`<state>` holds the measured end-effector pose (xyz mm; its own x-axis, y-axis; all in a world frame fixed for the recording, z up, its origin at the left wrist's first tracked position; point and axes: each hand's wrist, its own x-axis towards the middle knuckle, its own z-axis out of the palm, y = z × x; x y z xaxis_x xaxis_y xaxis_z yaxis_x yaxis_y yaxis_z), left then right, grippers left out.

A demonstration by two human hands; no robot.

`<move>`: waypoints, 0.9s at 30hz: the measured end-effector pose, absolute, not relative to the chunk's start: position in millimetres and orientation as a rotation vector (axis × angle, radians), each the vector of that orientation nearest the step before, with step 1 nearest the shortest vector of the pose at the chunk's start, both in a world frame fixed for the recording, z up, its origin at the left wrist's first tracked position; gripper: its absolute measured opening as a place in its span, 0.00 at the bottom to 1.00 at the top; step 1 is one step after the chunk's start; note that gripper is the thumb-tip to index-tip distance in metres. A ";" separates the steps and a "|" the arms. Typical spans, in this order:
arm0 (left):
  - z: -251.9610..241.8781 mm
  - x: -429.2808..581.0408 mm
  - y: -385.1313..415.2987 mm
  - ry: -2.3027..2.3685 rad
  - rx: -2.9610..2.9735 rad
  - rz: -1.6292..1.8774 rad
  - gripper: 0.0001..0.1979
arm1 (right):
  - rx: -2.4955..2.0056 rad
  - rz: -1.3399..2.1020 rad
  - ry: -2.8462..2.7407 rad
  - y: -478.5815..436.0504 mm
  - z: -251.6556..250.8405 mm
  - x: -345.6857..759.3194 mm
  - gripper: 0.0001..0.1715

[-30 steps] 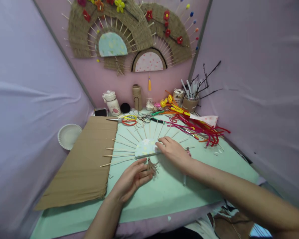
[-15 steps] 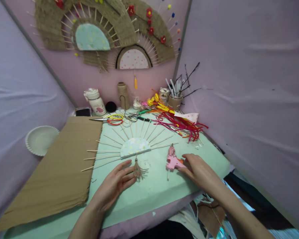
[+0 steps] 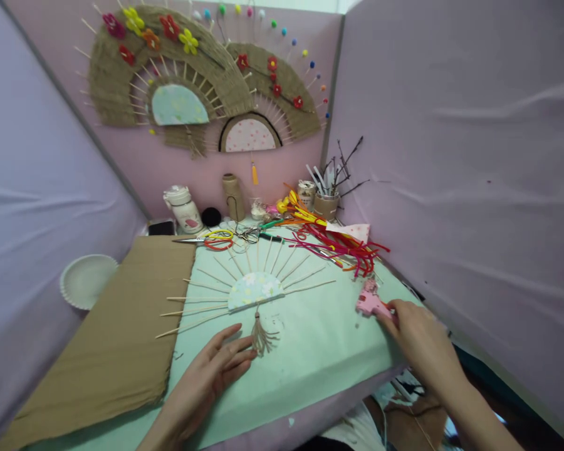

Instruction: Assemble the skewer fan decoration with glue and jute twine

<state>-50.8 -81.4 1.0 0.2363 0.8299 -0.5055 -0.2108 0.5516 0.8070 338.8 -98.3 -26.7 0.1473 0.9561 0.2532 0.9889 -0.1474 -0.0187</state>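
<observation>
On the pale green table lies a half-round floral piece [image 3: 256, 290] with thin wooden sticks fanning out from its curved edge. A brown string tassel [image 3: 262, 337] hangs from the middle of its straight edge. My left hand [image 3: 225, 361] rests beside the tassel, fingers stretched out, fingertips close to its strands; whether they touch I cannot tell. At the right, my right hand [image 3: 416, 329] is closed around the handle of a pink glue gun [image 3: 371, 302], whose nozzle end points away from me.
Cardboard [image 3: 103, 338] covers the table's left, with a paper plate [image 3: 89, 280] beyond it. Scissors [image 3: 216, 240], a twine spool [image 3: 234, 197], a white bottle [image 3: 183, 208] and red pipe cleaners [image 3: 343, 247] lie behind the fan. A holder [image 3: 326, 205] has twigs; a finished fan [image 3: 169, 69] hangs above.
My right hand has moved right with the glue gun, away from the fan. My left hand stays nearly in place by the tassel. The view has tilted up, showing more of the hanging fans.
</observation>
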 end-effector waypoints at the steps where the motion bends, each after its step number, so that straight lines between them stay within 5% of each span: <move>1: 2.1 -53.7 -82.8 1.135 0.709 0.786 0.35 | -2.234 -0.337 -1.920 -96.7 -26.7 340.2 0.15; 6: 21.0 -74.6 -84.2 1.243 0.958 0.675 0.33 | -1.954 -0.405 -1.901 -81.8 -6.8 324.2 0.22; 16: 110.8 -62.9 32.9 1.298 1.526 0.594 0.28 | -1.113 0.583 -2.151 -2.1 45.9 166.3 0.06; 21: 98.2 -53.6 132.4 1.502 1.577 0.559 0.25 | -0.910 0.634 -2.146 21.3 28.4 131.5 0.15; 27: 71.9 -39.5 208.6 1.570 1.708 0.429 0.15 | -0.788 0.613 -2.033 21.5 17.0 130.1 0.09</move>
<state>-39.5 208.6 71.9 0.1863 0.9517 -0.2442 0.6956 0.0478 0.7169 130.1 21.5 17.0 -0.4413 0.7200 0.5356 0.3042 0.6815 -0.6656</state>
